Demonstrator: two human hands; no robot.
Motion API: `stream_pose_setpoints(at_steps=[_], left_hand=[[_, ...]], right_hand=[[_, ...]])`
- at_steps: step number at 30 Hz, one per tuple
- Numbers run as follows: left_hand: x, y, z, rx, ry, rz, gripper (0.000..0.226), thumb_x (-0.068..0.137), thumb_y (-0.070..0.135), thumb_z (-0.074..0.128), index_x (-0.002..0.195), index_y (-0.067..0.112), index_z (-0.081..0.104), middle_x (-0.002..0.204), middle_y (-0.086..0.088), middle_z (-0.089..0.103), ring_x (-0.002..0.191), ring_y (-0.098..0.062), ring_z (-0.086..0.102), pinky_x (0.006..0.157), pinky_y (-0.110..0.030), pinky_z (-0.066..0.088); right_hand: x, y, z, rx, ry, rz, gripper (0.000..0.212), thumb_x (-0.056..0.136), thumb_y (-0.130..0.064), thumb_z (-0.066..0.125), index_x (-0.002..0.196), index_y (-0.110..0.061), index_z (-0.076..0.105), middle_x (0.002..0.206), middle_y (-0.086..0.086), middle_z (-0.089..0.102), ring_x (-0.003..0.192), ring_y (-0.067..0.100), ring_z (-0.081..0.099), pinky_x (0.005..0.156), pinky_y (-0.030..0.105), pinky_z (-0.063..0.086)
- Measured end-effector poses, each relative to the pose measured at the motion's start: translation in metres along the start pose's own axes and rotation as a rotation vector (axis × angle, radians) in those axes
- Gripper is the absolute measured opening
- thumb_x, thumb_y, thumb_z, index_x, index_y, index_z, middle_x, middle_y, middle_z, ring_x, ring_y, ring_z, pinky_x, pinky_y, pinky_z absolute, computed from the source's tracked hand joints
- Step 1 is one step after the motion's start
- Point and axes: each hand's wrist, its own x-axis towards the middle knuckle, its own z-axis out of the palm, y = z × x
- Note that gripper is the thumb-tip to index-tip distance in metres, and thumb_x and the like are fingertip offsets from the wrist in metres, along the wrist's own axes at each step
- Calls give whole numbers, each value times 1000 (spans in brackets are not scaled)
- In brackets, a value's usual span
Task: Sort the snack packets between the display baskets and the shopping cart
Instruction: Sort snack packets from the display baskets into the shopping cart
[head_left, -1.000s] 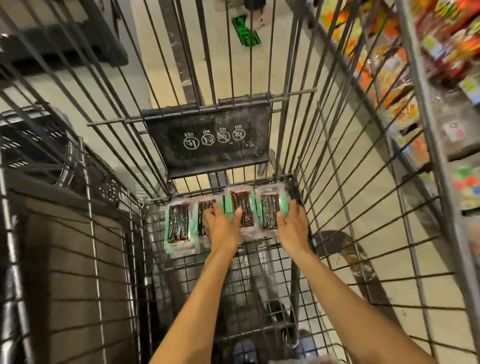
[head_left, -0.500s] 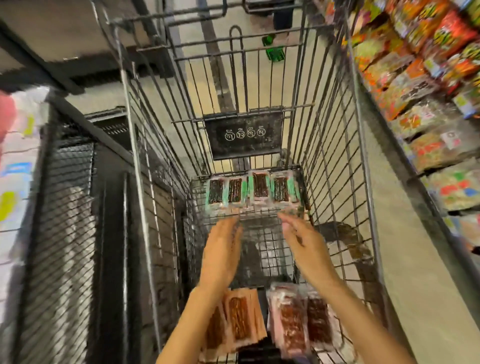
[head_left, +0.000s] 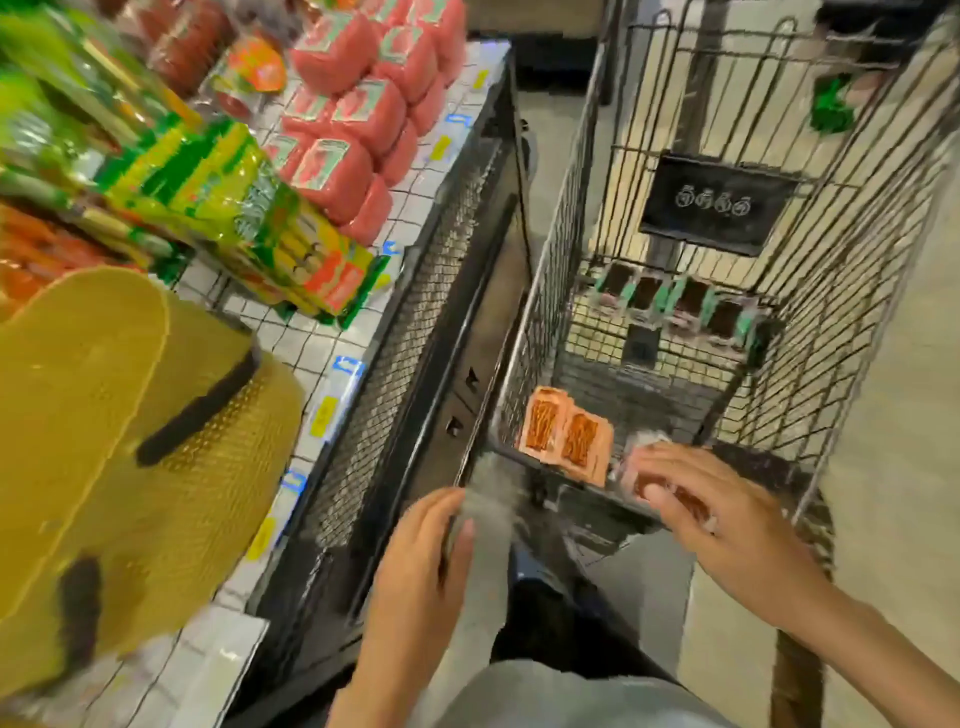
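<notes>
Inside the grey wire shopping cart (head_left: 857, 364), four green-edged packets of dark snack sticks (head_left: 675, 301) stand in a row at the far end. Two orange packets (head_left: 566, 439) lie at the near left. The right hand (head_left: 727, 519) spreads straight fingers over a pink packet (head_left: 631, 470) beside them. The left hand (head_left: 415, 566) curls at the cart's blurred near corner; whether it grips cannot be told. A black mesh display basket (head_left: 441, 291) stands left.
</notes>
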Motion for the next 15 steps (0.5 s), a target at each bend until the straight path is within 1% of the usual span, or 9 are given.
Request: stream_pose_setpoints(at_steps=[1, 3, 5, 7, 8, 10, 12, 13, 15], left_hand=[[-21, -4, -10, 0, 35, -47, 29, 91, 18, 55, 116, 6, 63, 116, 0, 61, 109, -4, 50, 94, -13, 36], [-61, -13, -27, 25, 93, -124, 29, 93, 19, 56, 118, 6, 63, 117, 1, 60, 108, -4, 50, 93, -13, 36], [-97, -21, -40, 45, 158, -189, 32, 91, 22, 56, 118, 8, 63, 117, 5, 57, 108, 0, 48, 92, -12, 35], [-132, -28, -55, 46, 228, -275, 35, 88, 28, 55, 118, 14, 64, 116, 11, 54, 106, 7, 46, 88, -12, 40], [-150, -33, -62, 55, 259, -312, 35, 88, 29, 54, 119, 16, 63, 116, 11, 54, 107, 5, 47, 89, -15, 42], [-185, -43, -76, 79, 310, -352, 28, 95, 29, 53, 118, 15, 64, 116, 4, 61, 106, -6, 55, 89, -22, 44], [-220, -52, -94, 65, 346, -373, 34, 94, 33, 51, 114, 11, 66, 112, -3, 66, 103, -6, 59, 89, -12, 42], [-237, -55, -103, 49, 375, -378, 38, 91, 35, 48, 113, 10, 66, 111, -4, 66, 102, -2, 57, 88, -7, 38], [-274, -63, -123, 16, 437, -374, 37, 90, 36, 46, 113, 13, 65, 110, 1, 65, 105, 8, 52, 90, 0, 34]], right_hand=[[-6, -11, 5, 3, -63, -18, 25, 88, -27, 51, 112, -30, 60, 114, -21, 56, 115, -21, 38, 101, 1, 23], [-15, -34, 18, 2, -195, -44, 28, 87, -32, 50, 112, -29, 61, 117, -20, 56, 117, -13, 43, 102, 2, 22], [-22, -58, 33, -27, -277, -124, 31, 86, -28, 53, 112, -17, 67, 116, -8, 62, 115, 0, 50, 101, 1, 22], [-29, -84, 52, -75, -313, -231, 29, 83, -19, 59, 107, -8, 70, 110, 1, 67, 110, 3, 51, 100, -1, 21], [-33, -97, 62, -84, -343, -266, 28, 83, -19, 59, 107, -7, 70, 109, 3, 68, 110, 4, 50, 101, -1, 21], [-42, -124, 82, -70, -426, -321, 34, 93, -31, 50, 108, -8, 70, 111, 1, 67, 112, 7, 53, 102, 4, 26], [-55, -149, 107, -58, -479, -413, 52, 98, -46, 38, 107, -7, 70, 111, 1, 67, 111, 13, 57, 101, 14, 35], [-62, -161, 119, -48, -487, -450, 51, 97, -46, 40, 107, -6, 69, 110, 2, 67, 110, 13, 58, 101, 16, 36], [-76, -191, 144, -8, -486, -485, 30, 91, -30, 56, 107, -7, 69, 110, 1, 67, 111, 8, 55, 101, 12, 35]])
